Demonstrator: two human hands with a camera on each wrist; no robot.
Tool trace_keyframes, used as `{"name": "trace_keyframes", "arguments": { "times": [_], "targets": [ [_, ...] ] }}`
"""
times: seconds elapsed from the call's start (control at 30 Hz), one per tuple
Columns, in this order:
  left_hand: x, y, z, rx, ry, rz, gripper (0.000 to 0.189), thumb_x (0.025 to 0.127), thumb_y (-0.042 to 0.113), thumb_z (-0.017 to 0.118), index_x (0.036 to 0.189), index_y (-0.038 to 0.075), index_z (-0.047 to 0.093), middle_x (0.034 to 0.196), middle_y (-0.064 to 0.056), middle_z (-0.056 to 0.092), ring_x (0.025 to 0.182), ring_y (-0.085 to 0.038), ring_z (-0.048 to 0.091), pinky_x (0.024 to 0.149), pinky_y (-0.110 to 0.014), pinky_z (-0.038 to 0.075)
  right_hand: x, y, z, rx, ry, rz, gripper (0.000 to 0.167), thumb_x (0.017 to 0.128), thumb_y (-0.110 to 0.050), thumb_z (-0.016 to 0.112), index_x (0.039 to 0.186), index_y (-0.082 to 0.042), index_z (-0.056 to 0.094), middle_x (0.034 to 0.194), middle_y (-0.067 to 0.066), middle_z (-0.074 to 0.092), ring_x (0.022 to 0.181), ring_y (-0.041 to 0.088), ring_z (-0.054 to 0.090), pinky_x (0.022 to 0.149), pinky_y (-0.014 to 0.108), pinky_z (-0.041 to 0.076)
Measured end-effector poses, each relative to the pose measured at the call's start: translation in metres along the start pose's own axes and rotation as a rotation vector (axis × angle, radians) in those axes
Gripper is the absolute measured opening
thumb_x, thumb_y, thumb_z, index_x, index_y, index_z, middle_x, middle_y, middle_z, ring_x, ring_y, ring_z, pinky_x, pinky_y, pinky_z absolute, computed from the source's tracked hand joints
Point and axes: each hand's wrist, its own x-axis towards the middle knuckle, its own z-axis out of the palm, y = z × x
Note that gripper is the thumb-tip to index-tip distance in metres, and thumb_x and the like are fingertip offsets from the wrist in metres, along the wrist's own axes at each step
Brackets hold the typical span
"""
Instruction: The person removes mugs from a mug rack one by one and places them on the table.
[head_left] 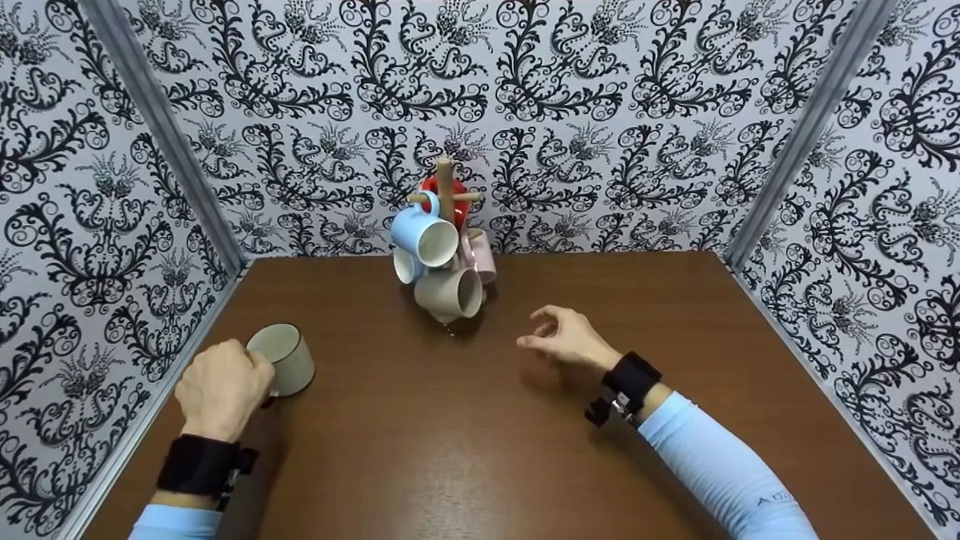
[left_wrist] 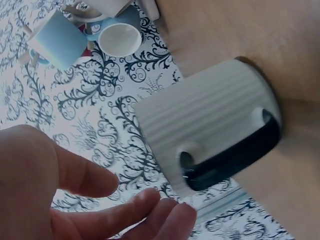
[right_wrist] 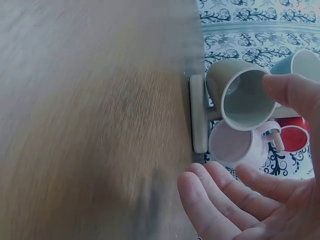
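Observation:
A ribbed beige mug [left_wrist: 205, 115] with a dark handle [left_wrist: 235, 155] stands upright at the table's left side. My left hand [head_left: 221, 386] is right beside it on the handle side; in the left wrist view its thumb and loosely bent fingers [left_wrist: 145, 205] hold nothing. My right hand [head_left: 570, 337] hovers over the table, right of the mug rack, with relaxed fingers [right_wrist: 195, 190] apart and nothing in them. Hanging on the wooden mug rack [head_left: 445, 169] are a light blue mug [head_left: 420, 234], a grey-beige mug [head_left: 435, 294], a pink mug [head_left: 484, 259] and a red mug [right_wrist: 296, 136].
Another blue mug [head_left: 406, 266] hangs low on the rack's left side. The brown table [head_left: 450, 435] runs back to a patterned wall [head_left: 570, 120], with similar walls left and right. The rack's flat wooden base [right_wrist: 198, 115] shows in the right wrist view.

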Motion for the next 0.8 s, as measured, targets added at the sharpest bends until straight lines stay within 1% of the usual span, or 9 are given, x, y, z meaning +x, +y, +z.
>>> {"name": "trace_keyframes", "arguments": {
  "times": [0.1,0.2,0.3,0.37,0.47,0.57,0.63,0.73,0.8],
  "targets": [
    [-0.002,0.010,0.001,-0.010,0.097,0.043,0.036,0.100,0.021,0.053,0.086,-0.010,0.067,0.097,-0.041,0.072,0.081,-0.068,0.067,0.064,-0.076,0.050,0.002,0.001,0.002,0.077,0.006,0.029,0.071,0.094,-0.036,0.091,0.148,0.000,0.063,0.125,0.026,0.081,0.100,0.047,0.082,0.082,0.050,0.071],
    [-0.002,0.018,0.006,-0.044,0.187,0.116,0.030,0.099,0.017,0.057,0.087,-0.008,0.066,0.094,-0.036,0.071,0.080,-0.066,0.067,0.067,-0.076,0.051,0.004,0.003,0.004,0.126,0.017,0.032,0.070,0.095,-0.036,0.090,0.147,0.001,0.063,0.126,0.027,0.080,0.101,0.047,0.083,0.082,0.050,0.071],
    [-0.002,0.024,0.013,-0.087,0.252,0.194,0.024,0.097,0.015,0.063,0.092,-0.007,0.071,0.092,-0.033,0.072,0.080,-0.062,0.068,0.067,-0.075,0.052,0.005,0.004,0.006,0.154,0.030,0.037,0.071,0.095,-0.036,0.090,0.148,0.003,0.062,0.127,0.029,0.079,0.100,0.045,0.083,0.082,0.050,0.071],
    [-0.001,0.028,0.016,-0.108,0.275,0.230,0.022,0.096,0.017,0.067,0.096,-0.005,0.073,0.094,-0.031,0.073,0.082,-0.059,0.069,0.067,-0.074,0.053,0.005,0.004,0.008,0.173,0.039,0.045,0.073,0.095,-0.036,0.090,0.148,0.004,0.061,0.128,0.030,0.078,0.100,0.044,0.083,0.082,0.049,0.071],
    [-0.001,0.034,0.021,-0.136,0.278,0.260,0.023,0.095,0.021,0.073,0.102,-0.001,0.076,0.099,-0.028,0.076,0.088,-0.055,0.069,0.068,-0.072,0.054,0.006,0.003,0.010,0.213,0.047,0.070,0.075,0.095,-0.036,0.091,0.149,0.005,0.060,0.132,0.032,0.077,0.101,0.045,0.083,0.083,0.050,0.071],
    [0.000,0.042,0.028,-0.156,0.257,0.290,0.025,0.095,0.023,0.076,0.106,0.001,0.077,0.103,-0.026,0.077,0.092,-0.052,0.070,0.071,-0.069,0.056,0.007,0.000,0.013,0.259,0.049,0.089,0.076,0.095,-0.034,0.090,0.150,0.006,0.058,0.136,0.033,0.075,0.105,0.046,0.083,0.086,0.052,0.071],
    [0.000,0.047,0.033,-0.152,0.244,0.323,0.027,0.095,0.024,0.078,0.109,0.001,0.078,0.104,-0.026,0.078,0.093,-0.053,0.071,0.075,-0.067,0.056,0.008,-0.001,0.015,0.292,0.054,0.100,0.075,0.096,-0.032,0.090,0.151,0.007,0.058,0.137,0.032,0.075,0.107,0.047,0.082,0.088,0.053,0.070],
    [-0.001,0.056,0.043,-0.144,0.209,0.372,0.030,0.094,0.024,0.081,0.112,-0.001,0.078,0.106,-0.027,0.079,0.096,-0.053,0.073,0.081,-0.065,0.057,0.010,0.000,0.019,0.333,0.070,0.115,0.076,0.096,-0.031,0.090,0.153,0.007,0.057,0.136,0.031,0.075,0.110,0.046,0.081,0.090,0.051,0.070],
    [-0.002,0.062,0.049,-0.143,0.175,0.401,0.031,0.095,0.024,0.081,0.113,-0.002,0.077,0.106,-0.027,0.079,0.098,-0.053,0.073,0.084,-0.064,0.057,0.011,0.001,0.023,0.356,0.086,0.131,0.077,0.095,-0.031,0.090,0.153,0.006,0.056,0.137,0.030,0.075,0.112,0.045,0.080,0.090,0.049,0.070]
  ]
}}
